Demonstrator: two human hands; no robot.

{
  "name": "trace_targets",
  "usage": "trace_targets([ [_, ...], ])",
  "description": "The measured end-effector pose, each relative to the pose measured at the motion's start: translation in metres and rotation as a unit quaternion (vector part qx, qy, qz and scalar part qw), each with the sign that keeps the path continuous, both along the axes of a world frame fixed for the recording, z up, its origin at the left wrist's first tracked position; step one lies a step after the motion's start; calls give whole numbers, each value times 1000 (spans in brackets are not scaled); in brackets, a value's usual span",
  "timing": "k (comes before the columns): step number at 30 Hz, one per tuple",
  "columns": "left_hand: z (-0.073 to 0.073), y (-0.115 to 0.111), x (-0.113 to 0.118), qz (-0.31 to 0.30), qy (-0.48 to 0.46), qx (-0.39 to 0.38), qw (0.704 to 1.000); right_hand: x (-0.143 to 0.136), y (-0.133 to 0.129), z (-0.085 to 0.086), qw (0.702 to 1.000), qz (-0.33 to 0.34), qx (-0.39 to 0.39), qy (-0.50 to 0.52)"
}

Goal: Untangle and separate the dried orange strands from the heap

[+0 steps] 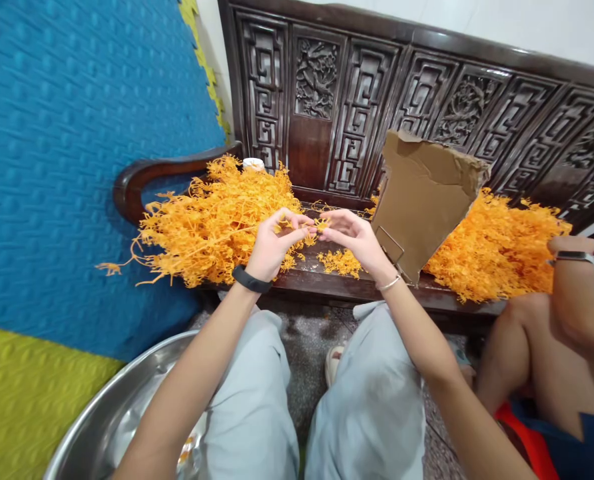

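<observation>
In front of me, above the bench seat, my left hand [277, 243] and my right hand [354, 241] meet fingertip to fingertip. Between them they pinch a small orange artificial plant sprig [321, 225]; fingers cover part of it. Close to my left hand lies a big heap of orange artificial plant stems [227, 227], bushy and tangled. Below my right hand, a smaller clump of orange sprigs [341, 263] rests on the dark wooden bench [321, 283].
A brown cardboard piece [421, 200] stands on the bench, with another orange heap [497, 247] beyond it. Another person's arm [577, 293] and knees are at the right. A metal basin [84, 423] holding clear plastic is at lower left. Blue foam matting [77, 167] covers the left side.
</observation>
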State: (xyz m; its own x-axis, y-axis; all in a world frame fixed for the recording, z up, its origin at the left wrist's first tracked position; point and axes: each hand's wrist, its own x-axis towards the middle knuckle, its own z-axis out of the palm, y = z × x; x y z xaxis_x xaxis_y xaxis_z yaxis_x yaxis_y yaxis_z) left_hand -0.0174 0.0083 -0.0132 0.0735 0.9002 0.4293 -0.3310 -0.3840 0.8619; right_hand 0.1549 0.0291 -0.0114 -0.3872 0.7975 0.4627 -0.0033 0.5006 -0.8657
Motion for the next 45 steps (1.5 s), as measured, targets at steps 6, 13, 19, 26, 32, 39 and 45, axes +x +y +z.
trace_targets([
  [6,1,-3,-2,-16,6,-41,999,-10,-14,3,994,-55,87,-27],
  [13,6,-10,2,-17,36,-53,998,-12,-13,0,998,-22,53,-11],
  [19,6,-11,5,22,88,-58,994,-13,-14,-1,998,-24,63,-4],
  [26,2,-8,2,-2,167,-77,983,-12,-13,-1,996,-47,76,-2],
  [32,-2,-6,2,98,241,29,965,-8,-5,0,999,-4,-47,-20],
  [39,-5,-8,5,133,335,91,928,-9,-8,0,993,-72,-64,-66],
  [45,6,-12,2,-34,311,56,948,3,-14,13,992,9,-116,-43],
])
